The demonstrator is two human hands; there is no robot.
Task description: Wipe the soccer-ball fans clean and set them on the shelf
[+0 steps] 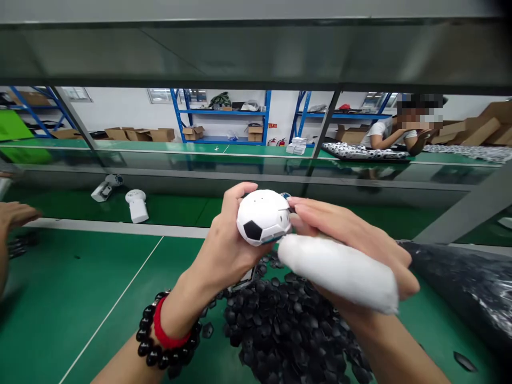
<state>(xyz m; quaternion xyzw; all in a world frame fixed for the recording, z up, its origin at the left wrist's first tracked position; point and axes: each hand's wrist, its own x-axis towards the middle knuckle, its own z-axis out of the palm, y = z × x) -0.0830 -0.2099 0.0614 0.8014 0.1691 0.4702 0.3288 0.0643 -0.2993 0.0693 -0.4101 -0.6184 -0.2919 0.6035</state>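
My left hand [232, 245] is wrapped round a white soccer-ball-shaped head [266, 210] with a black pentagon on its side. A dark red and black bead bracelet is on that wrist. My right hand [352, 245] has its fingers pressed together against the head's right side, near a thin gap in the shell. A long white rounded piece [340, 272] runs from beside the head across my right palm; whether it joins the head I cannot tell. Beneath both hands lies a heap of black pentagon pieces [288, 325] on the green tabletop [100, 277].
Two white handled devices with round heads [137, 205] lie on the ledge beyond. Another person's hand [18, 214] is at the left edge. Shiny black plastic [460, 282] lies at right. A metal shelf [256, 53] spans overhead. Across the room a person [394, 133] sits at a bench.
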